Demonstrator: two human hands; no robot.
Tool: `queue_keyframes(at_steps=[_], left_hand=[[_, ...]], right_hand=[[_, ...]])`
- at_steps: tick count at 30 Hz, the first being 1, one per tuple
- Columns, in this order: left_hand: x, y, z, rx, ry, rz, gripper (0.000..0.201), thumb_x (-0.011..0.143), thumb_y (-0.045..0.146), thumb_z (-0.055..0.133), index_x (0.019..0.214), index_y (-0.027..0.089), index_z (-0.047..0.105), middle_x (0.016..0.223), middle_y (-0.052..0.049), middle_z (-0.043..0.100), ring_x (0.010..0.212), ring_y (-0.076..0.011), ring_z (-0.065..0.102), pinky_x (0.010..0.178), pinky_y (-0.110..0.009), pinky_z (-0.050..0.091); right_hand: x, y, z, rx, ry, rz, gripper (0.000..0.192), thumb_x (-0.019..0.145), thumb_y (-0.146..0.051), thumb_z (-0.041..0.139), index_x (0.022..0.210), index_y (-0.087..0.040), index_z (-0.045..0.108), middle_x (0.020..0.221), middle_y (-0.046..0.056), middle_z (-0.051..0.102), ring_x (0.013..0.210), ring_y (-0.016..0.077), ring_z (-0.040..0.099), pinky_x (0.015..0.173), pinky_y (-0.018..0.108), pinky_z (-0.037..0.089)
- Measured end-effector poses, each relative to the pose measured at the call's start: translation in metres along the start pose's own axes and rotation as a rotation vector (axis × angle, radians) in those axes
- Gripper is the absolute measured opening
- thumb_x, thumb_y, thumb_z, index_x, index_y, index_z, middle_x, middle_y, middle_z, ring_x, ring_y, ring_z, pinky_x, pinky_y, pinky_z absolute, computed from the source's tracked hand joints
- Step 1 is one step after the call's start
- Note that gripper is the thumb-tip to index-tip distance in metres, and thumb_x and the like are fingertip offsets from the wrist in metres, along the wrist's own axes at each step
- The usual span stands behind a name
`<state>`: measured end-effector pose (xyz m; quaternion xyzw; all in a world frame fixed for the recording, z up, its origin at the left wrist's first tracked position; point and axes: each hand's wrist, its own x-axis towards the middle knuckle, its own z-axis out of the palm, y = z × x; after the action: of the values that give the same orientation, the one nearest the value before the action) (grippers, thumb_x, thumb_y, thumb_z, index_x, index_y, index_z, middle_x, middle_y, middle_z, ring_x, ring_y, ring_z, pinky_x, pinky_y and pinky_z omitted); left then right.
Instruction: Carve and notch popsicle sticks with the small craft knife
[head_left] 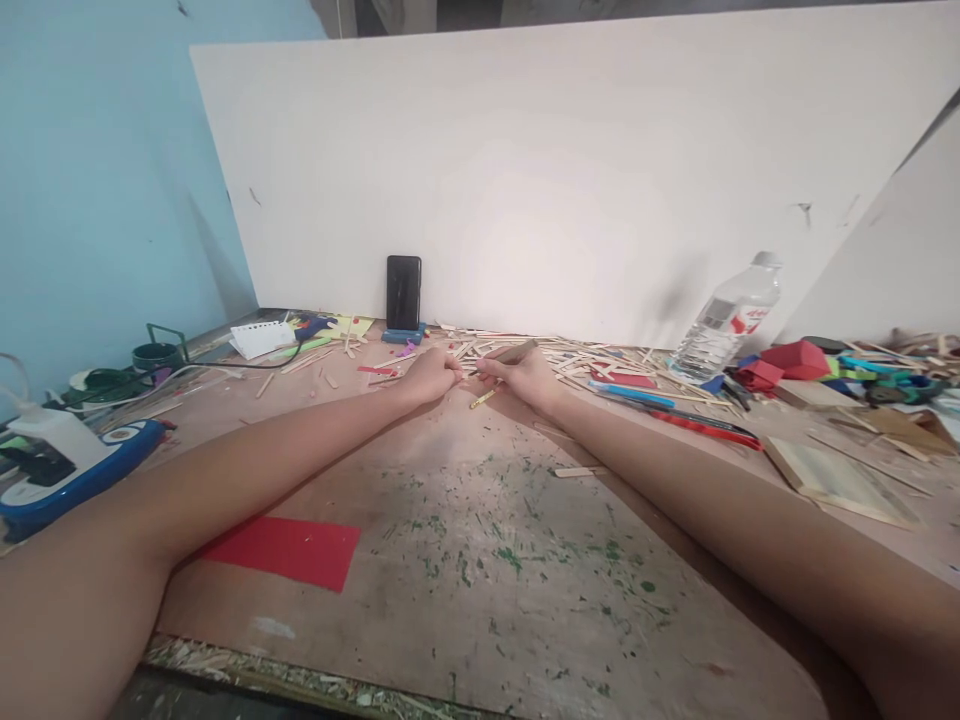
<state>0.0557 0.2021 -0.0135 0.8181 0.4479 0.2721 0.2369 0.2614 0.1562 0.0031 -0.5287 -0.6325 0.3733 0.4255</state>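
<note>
Both my arms stretch forward over a worn wooden table (pixel 480 560). My left hand (pixel 431 375) is closed in a loose fist at the near edge of a scatter of wooden sticks (pixel 570 352); what it pinches is too small to tell. Just to the right, almost touching it, my right hand (pixel 525 378) grips a thin brown stick-like tool (pixel 514 353) that points toward the left hand. A short yellow stick (pixel 484 398) lies on the table under the right hand.
A black phone (pixel 403 292) stands against the white back board. A water bottle (pixel 724 320) lies tilted at right, near red folded paper (pixel 795 358) and a red cutter (pixel 705 427). A red sheet (pixel 289 550) lies near left. A blue-white device (pixel 67 465) sits far left.
</note>
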Motion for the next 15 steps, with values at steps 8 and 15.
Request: queue_keyframes(at_steps=[8,15], left_hand=[[0.0003,-0.0008,0.0011,0.031,-0.013,0.003,0.033,0.106,0.041,0.071,0.127,0.016,0.07,0.126,-0.009,0.072,0.109,-0.0245,0.072,0.094,-0.044,0.064],[0.001,-0.0018,0.0024,0.039,-0.009,0.027,0.033,0.106,0.04,0.071,0.128,0.016,0.069,0.127,-0.01,0.071,0.109,-0.0243,0.072,0.094,-0.045,0.064]], right_hand=[[0.0049,0.0032,-0.0033,0.025,-0.019,0.012,0.036,0.105,-0.042,0.072,0.132,-0.018,0.068,0.13,0.01,0.071,0.107,0.0244,0.072,0.091,0.045,0.065],[0.0075,0.0042,-0.0048,0.063,-0.008,0.035,0.037,0.105,-0.043,0.071,0.133,-0.018,0.067,0.131,0.011,0.07,0.108,0.0246,0.072,0.091,0.046,0.064]])
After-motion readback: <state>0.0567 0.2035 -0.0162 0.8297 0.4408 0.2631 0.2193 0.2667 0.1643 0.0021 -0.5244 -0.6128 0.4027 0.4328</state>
